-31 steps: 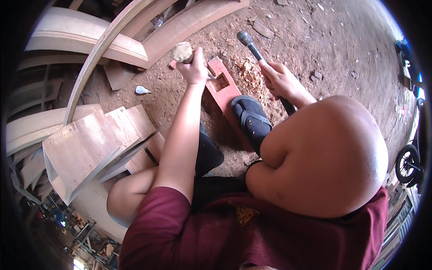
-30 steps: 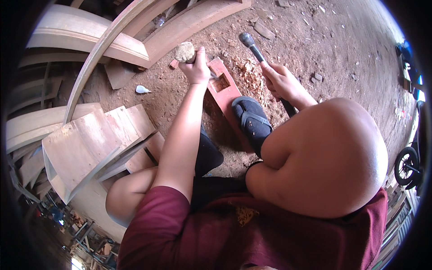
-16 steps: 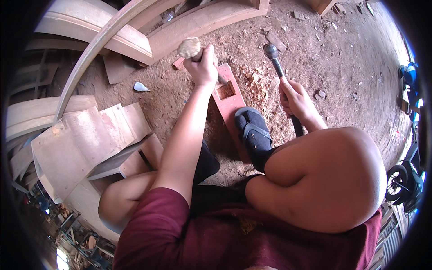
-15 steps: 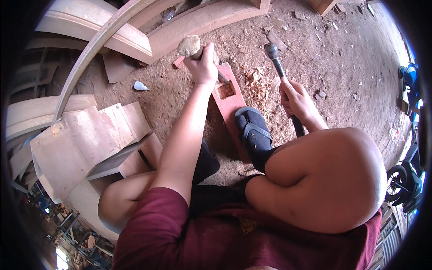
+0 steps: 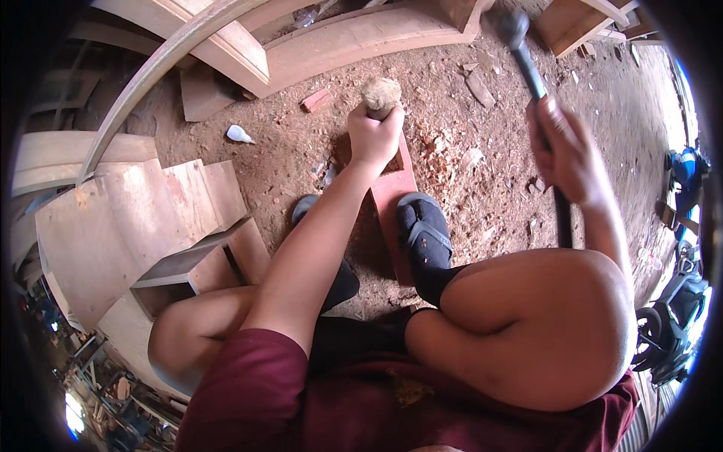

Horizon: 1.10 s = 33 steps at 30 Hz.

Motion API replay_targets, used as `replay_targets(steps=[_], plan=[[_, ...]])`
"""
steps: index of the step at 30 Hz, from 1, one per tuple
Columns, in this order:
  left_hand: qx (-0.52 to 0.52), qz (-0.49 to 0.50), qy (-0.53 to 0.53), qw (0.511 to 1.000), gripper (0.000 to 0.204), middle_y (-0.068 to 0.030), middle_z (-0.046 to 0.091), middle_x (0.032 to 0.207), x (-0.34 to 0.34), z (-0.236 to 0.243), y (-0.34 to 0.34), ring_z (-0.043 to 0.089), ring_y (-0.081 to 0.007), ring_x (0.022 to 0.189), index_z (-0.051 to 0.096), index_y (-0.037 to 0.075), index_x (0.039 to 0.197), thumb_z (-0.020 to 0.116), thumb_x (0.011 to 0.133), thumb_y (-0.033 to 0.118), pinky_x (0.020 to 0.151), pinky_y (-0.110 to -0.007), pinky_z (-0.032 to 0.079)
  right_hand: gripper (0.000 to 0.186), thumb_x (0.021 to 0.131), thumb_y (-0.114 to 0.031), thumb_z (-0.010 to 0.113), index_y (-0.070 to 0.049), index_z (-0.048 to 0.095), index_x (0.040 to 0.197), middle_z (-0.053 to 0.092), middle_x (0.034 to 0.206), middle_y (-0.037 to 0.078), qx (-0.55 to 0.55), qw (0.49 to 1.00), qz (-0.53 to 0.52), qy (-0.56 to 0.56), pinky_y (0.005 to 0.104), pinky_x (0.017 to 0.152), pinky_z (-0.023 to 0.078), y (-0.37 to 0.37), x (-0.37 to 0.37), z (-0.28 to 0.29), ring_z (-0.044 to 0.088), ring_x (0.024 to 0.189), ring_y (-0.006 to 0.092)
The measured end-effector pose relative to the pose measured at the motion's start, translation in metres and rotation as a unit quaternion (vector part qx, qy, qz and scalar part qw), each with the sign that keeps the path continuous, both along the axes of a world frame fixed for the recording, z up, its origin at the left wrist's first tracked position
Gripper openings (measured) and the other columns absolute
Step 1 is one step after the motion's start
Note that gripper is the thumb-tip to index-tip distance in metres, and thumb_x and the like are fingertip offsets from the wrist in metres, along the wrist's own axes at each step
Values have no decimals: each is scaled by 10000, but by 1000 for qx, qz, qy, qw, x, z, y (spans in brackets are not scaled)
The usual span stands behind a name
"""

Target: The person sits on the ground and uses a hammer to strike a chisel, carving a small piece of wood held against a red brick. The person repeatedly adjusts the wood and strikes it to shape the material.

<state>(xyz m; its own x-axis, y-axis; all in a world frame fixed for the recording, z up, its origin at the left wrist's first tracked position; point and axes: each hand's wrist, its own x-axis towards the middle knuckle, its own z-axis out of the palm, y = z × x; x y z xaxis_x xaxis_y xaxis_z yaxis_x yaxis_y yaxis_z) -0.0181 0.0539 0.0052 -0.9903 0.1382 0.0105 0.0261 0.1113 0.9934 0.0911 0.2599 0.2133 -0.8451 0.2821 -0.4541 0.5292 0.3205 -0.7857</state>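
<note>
My left hand (image 5: 376, 139) is wrapped round the handle of a chisel (image 5: 382, 95), whose pale, battered top faces up. The chisel stands over the recess cut in a reddish wooden board (image 5: 393, 192); its blade is hidden behind my hand. Out to the right, my right hand (image 5: 563, 151) grips the dark shaft of a hammer (image 5: 530, 71), its round metal head raised toward the far side. The board lies lengthwise on the ground, and my sandalled right foot (image 5: 423, 226) rests against its right side.
Wood shavings (image 5: 444, 154) lie right of the board. A small white bottle (image 5: 240, 134) and a reddish offcut (image 5: 317, 100) lie on the dirt floor. Curved wooden frames (image 5: 354, 49) stand at the far side, plywood pieces (image 5: 139, 218) at left, and a motorcycle (image 5: 674, 316) at far right.
My right hand has swung the hammer up and to the right. My left hand has shifted right and slightly nearer, bringing the chisel more upright over the board's recess.
</note>
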Motion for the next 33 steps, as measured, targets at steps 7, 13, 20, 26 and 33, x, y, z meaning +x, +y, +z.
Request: replay_targets(steps=[7,13,20,26,33], plan=[[66,9,-43,997,311,15,580,528,-3,-6,-3,541,-79,474,636,31,575,657,877,102,453,-288,383,284,888,-367,595,-101,674,825,604,704,64,-11,959,251,-133,344,586,462,-84,-20,139,595,651,228],[59,6,-60,996,324,19,561,510,-7,-6,-2,507,-72,440,634,20,565,659,875,111,416,-295,350,350,889,-393,616,-58,679,810,647,740,138,-41,946,257,-192,403,671,500,-85,-17,146,647,728,302],[59,-11,-68,996,227,-11,610,569,2,1,0,556,-90,459,654,12,666,661,869,112,424,-287,411,413,997,-401,510,-10,639,969,621,704,129,230,949,183,110,423,665,511,-58,-43,-5,654,689,263],[55,-11,-5,998,154,6,625,639,4,-8,-10,584,-101,510,630,36,728,652,877,68,465,-273,438,451,1039,-428,442,-5,597,1018,521,641,85,131,984,116,36,393,627,486,-46,-43,19,597,631,198],[62,-46,-89,993,88,-3,613,594,8,-5,-7,597,-105,528,621,31,731,647,807,66,498,-303,460,377,1064,-354,405,-15,552,987,518,663,23,336,837,369,223,357,555,474,-56,-40,2,575,614,160]])
